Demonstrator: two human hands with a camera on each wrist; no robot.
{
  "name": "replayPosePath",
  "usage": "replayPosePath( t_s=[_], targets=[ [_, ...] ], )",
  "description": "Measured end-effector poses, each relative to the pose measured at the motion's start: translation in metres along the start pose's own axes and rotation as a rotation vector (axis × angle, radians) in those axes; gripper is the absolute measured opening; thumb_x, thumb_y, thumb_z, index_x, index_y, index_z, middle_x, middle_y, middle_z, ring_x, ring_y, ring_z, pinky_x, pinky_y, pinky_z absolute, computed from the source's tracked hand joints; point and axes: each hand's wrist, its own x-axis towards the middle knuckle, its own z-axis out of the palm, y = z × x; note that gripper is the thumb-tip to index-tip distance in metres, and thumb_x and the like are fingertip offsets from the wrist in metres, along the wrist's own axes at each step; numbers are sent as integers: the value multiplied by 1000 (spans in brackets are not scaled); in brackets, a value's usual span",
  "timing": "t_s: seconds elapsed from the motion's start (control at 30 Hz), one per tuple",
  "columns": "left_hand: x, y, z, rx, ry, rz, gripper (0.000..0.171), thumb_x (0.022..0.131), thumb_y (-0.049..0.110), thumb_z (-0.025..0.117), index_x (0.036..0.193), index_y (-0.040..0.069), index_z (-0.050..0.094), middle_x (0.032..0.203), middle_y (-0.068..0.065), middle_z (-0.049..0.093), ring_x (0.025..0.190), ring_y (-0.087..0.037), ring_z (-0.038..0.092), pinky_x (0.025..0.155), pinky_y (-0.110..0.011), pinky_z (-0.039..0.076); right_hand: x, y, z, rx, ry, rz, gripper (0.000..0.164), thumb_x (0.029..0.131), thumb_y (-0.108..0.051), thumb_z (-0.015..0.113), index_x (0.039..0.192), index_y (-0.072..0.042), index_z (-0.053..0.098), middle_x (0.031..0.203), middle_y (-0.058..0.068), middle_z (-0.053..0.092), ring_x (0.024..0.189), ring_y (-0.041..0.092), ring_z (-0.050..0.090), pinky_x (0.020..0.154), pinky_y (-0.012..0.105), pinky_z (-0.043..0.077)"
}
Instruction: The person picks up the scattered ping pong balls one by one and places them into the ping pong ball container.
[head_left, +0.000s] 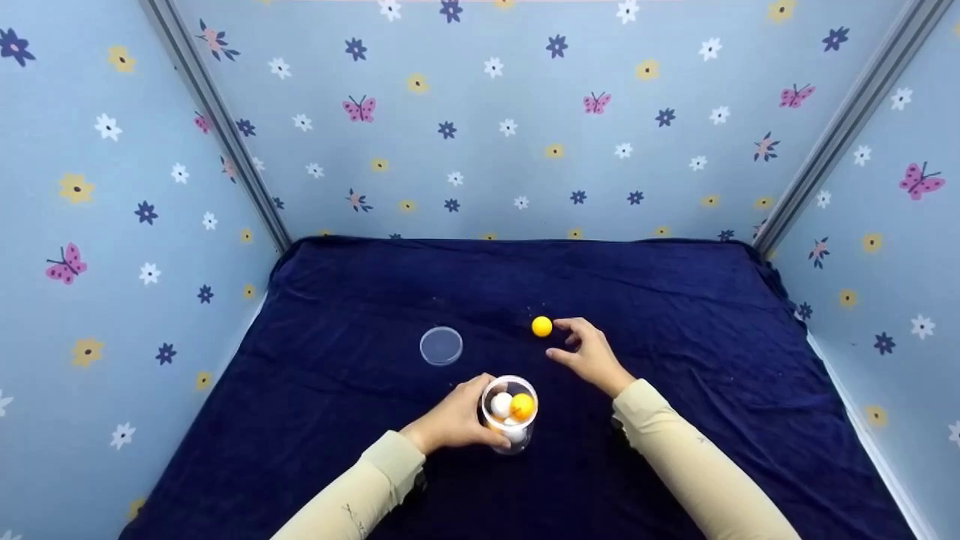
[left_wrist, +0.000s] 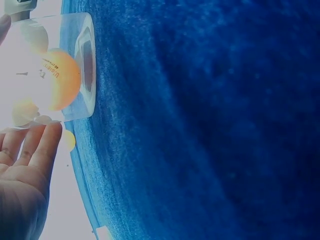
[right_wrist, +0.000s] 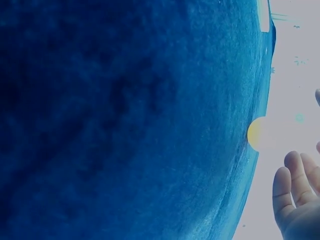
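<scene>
A clear plastic jar [head_left: 529, 430] stands upright with its mouth uncovered, and my left hand [head_left: 454, 420] grips it round its left side. White and orange ping-pong balls [head_left: 522, 406] fill part of it; the left wrist view shows an orange one [left_wrist: 65, 82] with printing through the wall. On the cloth farther back lies a single orange ping-pong ball [head_left: 541, 326]. My right hand [head_left: 592, 358] is just right of that ball, thumb and fingers spread apart and holding nothing. In the right wrist view the ball [right_wrist: 256, 134] appears beyond the fingertips, partly washed out by glare.
A round clear lid [head_left: 441, 346] lies flat on the dark blue cloth [head_left: 360, 300], behind and left of the jar. Flower-patterned walls [head_left: 525, 172] enclose the table at the back and both sides, with grey metal posts [head_left: 225, 127] at the corners.
</scene>
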Motion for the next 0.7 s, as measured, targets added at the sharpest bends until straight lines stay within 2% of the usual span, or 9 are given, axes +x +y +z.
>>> replayPosePath(
  t_s=[0.17,0.43,0.7],
  targets=[
    [-1,0,0,2,-2,-4,87,65,36,105,132,2,63,123,-3,72,112,-18,68,105,-37,56,6,1,1,-7,-12,21,54,85,-7,91,132,8,69,127,30,71,95,41,73,90,58,61],
    [-2,0,0,9,0,-3,88,65,37,105,132,0,63,124,-5,73,112,-19,69,104,-38,57,15,1,3,-41,-38,48,57,87,-8,90,137,7,67,130,30,70,98,40,72,92,53,60],
    [-1,1,1,16,7,9,85,64,36,105,131,3,64,122,-5,73,112,-21,69,104,-38,56,24,3,4,-65,-54,86,62,87,-7,89,142,6,64,132,30,68,97,38,71,92,52,58]
  ],
)
